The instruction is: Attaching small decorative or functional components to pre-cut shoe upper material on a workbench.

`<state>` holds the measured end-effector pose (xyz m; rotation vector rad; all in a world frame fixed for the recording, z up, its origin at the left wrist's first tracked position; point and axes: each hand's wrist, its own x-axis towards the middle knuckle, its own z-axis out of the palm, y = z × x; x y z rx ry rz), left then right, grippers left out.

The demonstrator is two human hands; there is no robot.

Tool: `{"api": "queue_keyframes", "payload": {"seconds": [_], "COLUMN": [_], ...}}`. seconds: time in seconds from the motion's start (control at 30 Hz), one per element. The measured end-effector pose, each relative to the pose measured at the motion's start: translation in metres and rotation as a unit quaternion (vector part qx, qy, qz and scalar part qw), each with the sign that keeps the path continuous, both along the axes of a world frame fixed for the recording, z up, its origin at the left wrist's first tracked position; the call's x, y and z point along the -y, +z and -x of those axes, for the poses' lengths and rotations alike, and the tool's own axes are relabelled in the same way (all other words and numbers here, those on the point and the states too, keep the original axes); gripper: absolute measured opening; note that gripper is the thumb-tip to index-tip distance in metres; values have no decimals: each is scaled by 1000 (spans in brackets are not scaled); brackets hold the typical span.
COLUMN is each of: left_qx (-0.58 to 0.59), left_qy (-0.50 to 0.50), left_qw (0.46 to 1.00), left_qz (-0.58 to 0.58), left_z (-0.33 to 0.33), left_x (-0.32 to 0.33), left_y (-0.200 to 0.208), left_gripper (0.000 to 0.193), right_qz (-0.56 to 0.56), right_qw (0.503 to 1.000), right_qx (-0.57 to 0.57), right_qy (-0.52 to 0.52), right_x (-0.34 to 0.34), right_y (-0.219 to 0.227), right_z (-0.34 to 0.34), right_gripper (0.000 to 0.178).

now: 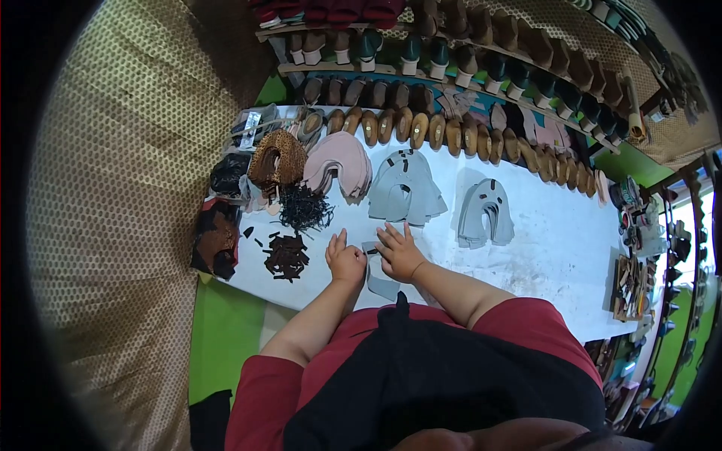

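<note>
A curved grey shoe-upper piece (383, 287) lies at the table's front edge before me, partly covered by my hands. My right hand (400, 255) rests on it, palm down, with the fingers stretched and spread. At the piece's left edge is my left hand (347, 261); its thumb and forefinger are drawn together while other fingers point up and away. Whatever may be between that thumb and finger is too small to make out. A small dark strip (371, 251) shows on the grey piece between my hands. Left of my left hand lies a pile of dark brown strips (286, 258).
Beyond my hands lie two stacks of grey upper pieces, one larger (406, 188) and one smaller (486, 214), topped with dark strips. Pink pieces (340, 161), leopard-print pieces (277, 161) and a black tangled heap (304, 208) sit left. Wooden shoe lasts (419, 131) line the back edge.
</note>
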<state>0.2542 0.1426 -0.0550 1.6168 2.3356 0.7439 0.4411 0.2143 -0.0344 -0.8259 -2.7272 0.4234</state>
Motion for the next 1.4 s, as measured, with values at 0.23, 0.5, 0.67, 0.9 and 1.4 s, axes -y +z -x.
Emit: {"api": "queue_keyframes", "payload": {"seconds": [0.23,0.5,0.67,0.9,1.4], "left_qx": [4,2,16,-208,-125], "left_qy": [14,33,57,-235,-322], "left_qw": [1000,999,998,949,922], "left_qz": [18,22,29,-8,177], "left_z": [-2,0,7,12,14], "left_x": [2,5,11,22,26], "left_y": [4,1,0,36,37], "left_gripper": [5,8,14,65,86], "right_qz": [-23,-19,-11,39,-5], "right_qw": [999,999,1000,999,998], "right_qx": [-40,-35,-20,-7,21], "right_qy": [-4,-3,4,-21,-65], "right_x": [-1,-1,-1,-4,3], "right_y": [-4,-5,-4,-6,-3], "right_z": [-1,0,1,-4,3], "right_gripper": [46,45,47,60,63]}}
